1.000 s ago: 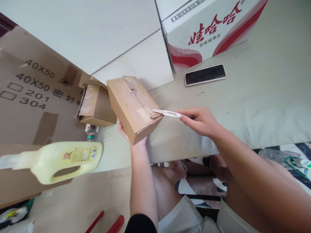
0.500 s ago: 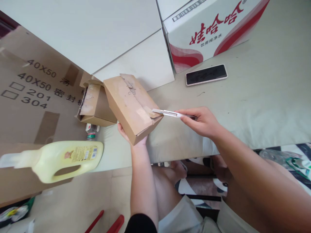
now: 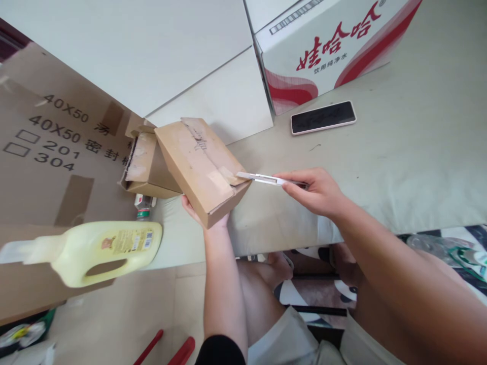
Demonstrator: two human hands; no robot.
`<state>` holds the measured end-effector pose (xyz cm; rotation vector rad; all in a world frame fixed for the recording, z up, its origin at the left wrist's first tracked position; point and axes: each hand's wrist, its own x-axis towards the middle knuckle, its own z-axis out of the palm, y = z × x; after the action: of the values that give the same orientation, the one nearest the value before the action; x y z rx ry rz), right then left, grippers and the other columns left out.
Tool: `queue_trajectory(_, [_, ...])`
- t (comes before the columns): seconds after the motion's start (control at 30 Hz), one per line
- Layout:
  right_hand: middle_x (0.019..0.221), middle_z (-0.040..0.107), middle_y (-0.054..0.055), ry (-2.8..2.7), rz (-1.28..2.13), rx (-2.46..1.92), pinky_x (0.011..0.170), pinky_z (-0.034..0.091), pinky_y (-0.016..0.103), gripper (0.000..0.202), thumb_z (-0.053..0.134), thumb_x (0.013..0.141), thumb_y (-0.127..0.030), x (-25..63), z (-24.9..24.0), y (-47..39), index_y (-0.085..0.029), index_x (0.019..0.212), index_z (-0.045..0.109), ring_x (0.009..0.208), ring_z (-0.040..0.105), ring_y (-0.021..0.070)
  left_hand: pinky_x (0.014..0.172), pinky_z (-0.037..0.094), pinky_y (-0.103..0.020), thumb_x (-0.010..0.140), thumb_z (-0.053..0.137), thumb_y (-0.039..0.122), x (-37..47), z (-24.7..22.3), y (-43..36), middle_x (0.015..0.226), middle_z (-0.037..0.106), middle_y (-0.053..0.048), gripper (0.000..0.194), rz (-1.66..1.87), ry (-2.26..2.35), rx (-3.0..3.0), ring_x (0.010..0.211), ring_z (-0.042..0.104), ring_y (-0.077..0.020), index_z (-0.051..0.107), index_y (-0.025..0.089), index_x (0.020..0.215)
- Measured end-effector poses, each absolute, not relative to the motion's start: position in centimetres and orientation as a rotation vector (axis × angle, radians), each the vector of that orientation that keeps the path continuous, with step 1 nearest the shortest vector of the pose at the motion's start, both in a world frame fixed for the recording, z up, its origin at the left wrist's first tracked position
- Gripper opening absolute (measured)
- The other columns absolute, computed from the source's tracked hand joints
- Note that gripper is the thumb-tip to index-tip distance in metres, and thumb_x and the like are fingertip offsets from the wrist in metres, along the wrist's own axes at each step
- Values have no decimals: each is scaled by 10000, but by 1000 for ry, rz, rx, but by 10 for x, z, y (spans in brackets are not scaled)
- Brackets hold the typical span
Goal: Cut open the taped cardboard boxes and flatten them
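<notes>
My left hand [image 3: 193,210] holds a small brown cardboard box [image 3: 201,167] from below; most of its fingers are hidden behind the box. The box is tilted, with a torn, taped seam along its upper face. In my right hand [image 3: 314,192] is a white box cutter [image 3: 266,179], gripped between thumb and fingers. Its blade points left and meets the near right corner of the box, at the end of the seam. Whether the tip is under the flap I cannot tell.
Behind the held box is another cardboard box [image 3: 160,175], open at one side. A yellow detergent bottle [image 3: 110,248] is at the left, near a small bottle [image 3: 143,205]. A phone [image 3: 323,117] lies before a white-and-red carton [image 3: 335,56]. A large printed carton [image 3: 76,182] stands far left.
The cardboard box in my left hand has shifted slightly to the left. My right hand and the box cutter have stayed almost still.
</notes>
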<state>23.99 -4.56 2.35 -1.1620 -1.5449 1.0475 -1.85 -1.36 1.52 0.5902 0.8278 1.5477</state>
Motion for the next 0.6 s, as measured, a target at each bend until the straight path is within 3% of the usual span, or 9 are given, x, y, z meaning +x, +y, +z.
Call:
queue_trajectory(0.1, [733, 718, 23, -1559, 1075, -1123, 533, 363, 251, 393, 556, 880, -391, 238, 24, -46, -189, 1071, 833, 574, 522, 123, 1186, 400, -628, 826, 516, 769, -17, 15, -16, 1442, 623, -96, 701, 1600, 783, 653, 1470, 428, -415, 633, 251, 1283])
queue_trajectory(0.3, [830, 767, 40, -1548, 1103, -1074, 584, 414, 252, 381, 555, 879, -373, 236, 25, -46, -191, 1068, 832, 666, 604, 150, 1171, 386, -684, 839, 507, 726, -20, 10, -15, 1446, 630, -103, 635, 1602, 838, 696, 1467, 433, -436, 659, 262, 1246])
queue_trajectory(0.6, [693, 695, 10, -1608, 1112, -1066, 518, 347, 242, 392, 547, 876, -371, 238, 23, -46, -189, 1073, 833, 561, 501, 116, 1066, 496, -685, 806, 529, 756, -15, 17, -19, 1449, 634, -79, 652, 1524, 821, 774, 1446, 452, -442, 669, 309, 1260])
